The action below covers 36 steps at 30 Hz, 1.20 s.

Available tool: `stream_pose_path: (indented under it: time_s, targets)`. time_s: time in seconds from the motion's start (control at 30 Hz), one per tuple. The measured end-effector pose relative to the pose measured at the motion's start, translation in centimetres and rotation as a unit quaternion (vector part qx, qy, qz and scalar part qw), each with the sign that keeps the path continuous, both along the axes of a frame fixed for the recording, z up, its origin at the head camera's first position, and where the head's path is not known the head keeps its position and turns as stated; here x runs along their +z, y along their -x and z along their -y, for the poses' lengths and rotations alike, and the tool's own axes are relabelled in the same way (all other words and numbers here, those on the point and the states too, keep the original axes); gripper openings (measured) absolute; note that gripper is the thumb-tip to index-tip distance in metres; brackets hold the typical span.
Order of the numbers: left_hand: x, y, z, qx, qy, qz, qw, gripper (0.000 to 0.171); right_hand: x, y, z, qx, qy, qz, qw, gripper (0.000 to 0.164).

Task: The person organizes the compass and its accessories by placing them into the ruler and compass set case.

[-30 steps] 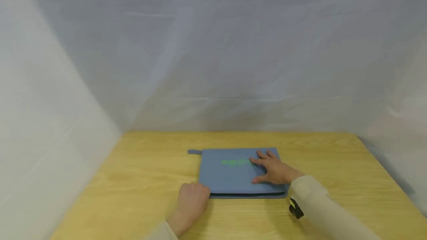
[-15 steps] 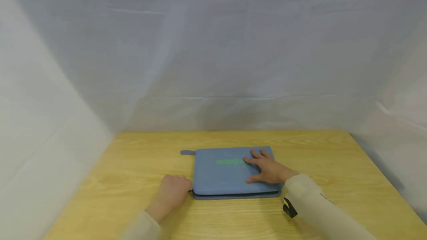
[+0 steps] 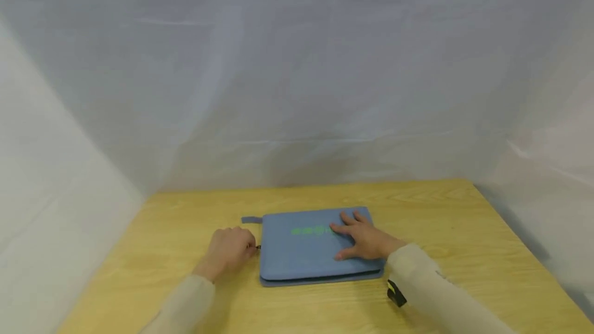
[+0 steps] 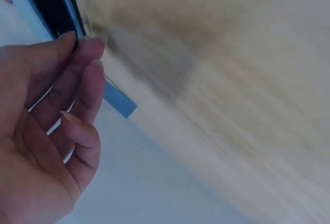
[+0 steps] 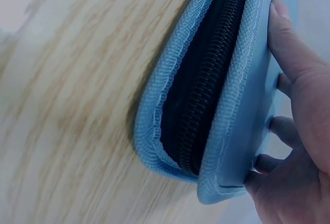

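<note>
A flat blue zip case [image 3: 292, 259] with green lettering lies on the wooden table. At its left side, my left hand [image 3: 227, 251] pinches the small dark zipper pull [image 3: 258, 247] between thumb and forefinger; the left wrist view shows these fingertips right at the case's edge, mostly covering the pull. A blue fabric tab [image 4: 119, 100] sticks out near the far left corner. My right hand [image 3: 364, 238] rests on the cover's right half with its fingers spread. Black zipper teeth [image 5: 211, 80] run between the two piped rims in the right wrist view.
The wooden table [image 3: 441, 256] extends on every side of the case. A white sheet [image 3: 287, 66] hangs behind it and along both sides. Something black [image 3: 396, 294] sits beneath the right sleeve at the wrist.
My left hand has moved from the case's near left corner round and away along its left side. The right hand stays on the cover. The whole head view has shifted slightly.
</note>
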<state>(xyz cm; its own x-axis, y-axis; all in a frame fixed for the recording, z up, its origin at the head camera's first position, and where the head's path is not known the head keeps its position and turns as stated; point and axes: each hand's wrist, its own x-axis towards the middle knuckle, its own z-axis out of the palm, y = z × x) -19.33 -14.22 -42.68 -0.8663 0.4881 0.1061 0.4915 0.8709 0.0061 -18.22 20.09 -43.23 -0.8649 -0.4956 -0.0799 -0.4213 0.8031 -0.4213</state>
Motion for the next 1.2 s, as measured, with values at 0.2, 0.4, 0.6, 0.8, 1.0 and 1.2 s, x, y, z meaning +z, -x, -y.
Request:
stream_pose_path:
  time_s: [0.2,0.4,0.6,0.8,1.0,1.2]
  targets:
    - [0.1,2.4,0.4,0.052,-0.003,0.031,0.9982,0.012,-0.4,-0.1,0.9,0.007,-0.003,0.004,1.0,0.079]
    - [-0.6,3.9,0.6,0.098,-0.021,0.052,0.9936,0.014,-0.4,-0.6,1.5,0.014,-0.011,0.011,1.0,0.08]
    - [-0.5,4.3,0.4,0.12,-0.019,0.055,0.9911,0.023,-0.3,-0.8,1.9,0.02,-0.012,0.011,1.0,0.081]
    - [0.1,3.9,0.1,0.143,-0.034,0.06,0.9874,0.018,0.4,-0.3,1.8,0.017,-0.034,-0.007,0.999,0.08]
    - [-0.1,2.4,-0.2,0.164,-0.07,0.055,0.9825,0.039,0.5,0.2,1.1,0.013,-0.021,-0.011,1.0,0.08]
    - [-0.8,0.3,-1.0,0.131,-0.134,-0.003,0.9822,0.052,0.0,-0.3,-0.8,-0.003,0.034,-0.065,0.997,0.075]
